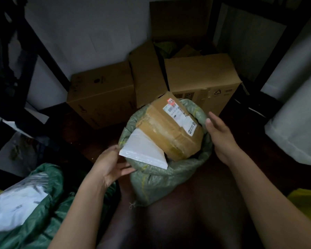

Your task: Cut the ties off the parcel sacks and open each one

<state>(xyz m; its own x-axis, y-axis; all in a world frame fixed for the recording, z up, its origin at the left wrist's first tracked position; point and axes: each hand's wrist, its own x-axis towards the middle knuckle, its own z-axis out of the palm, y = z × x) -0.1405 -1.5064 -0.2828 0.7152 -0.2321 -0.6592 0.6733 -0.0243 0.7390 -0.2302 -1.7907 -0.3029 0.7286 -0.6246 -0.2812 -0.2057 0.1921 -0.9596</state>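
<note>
Head view, one moment, dim storeroom. Left hand [109, 166]: palm turned up, fingers [126, 170] loosely extended and lying against the near-left rim of the pale green sack [156, 180], thumb tip by the corner of the white mailer [144, 150]; whether it actually pinches the rim or the mailer cannot be told. Forearm enters from 7 o'clock. Right hand [220, 135]: fingers straight and together, released, holding nothing, poised just beside the sack's rim at 3 o'clock, apparently not touching; forearm enters from 5 o'clock. Pale green sack: woven plastic, coarse weave, upright at frame centre, mouth open with the rim rolled outward in a thick collar, a knotted thread end at its base. Contents: brown carton [169, 130], tape-wrapped and glossy, tilted, printed shipping label [180, 116] on top, projecting from the mouth toward 1 o'clock; white mailer, flat, smooth, angular, leaning over the rim at 8 o'clock. Second sack [43, 212]: darker green weave, lying at 8 o'clock, white plastic parcels [16, 200] showing. Cardboard boxes [201, 78]: plain corrugated, at 12 o'clock behind the sack, one with flaps raised. Yellow plastic [307, 200]: at 4 o'clock, frame edge.
</note>
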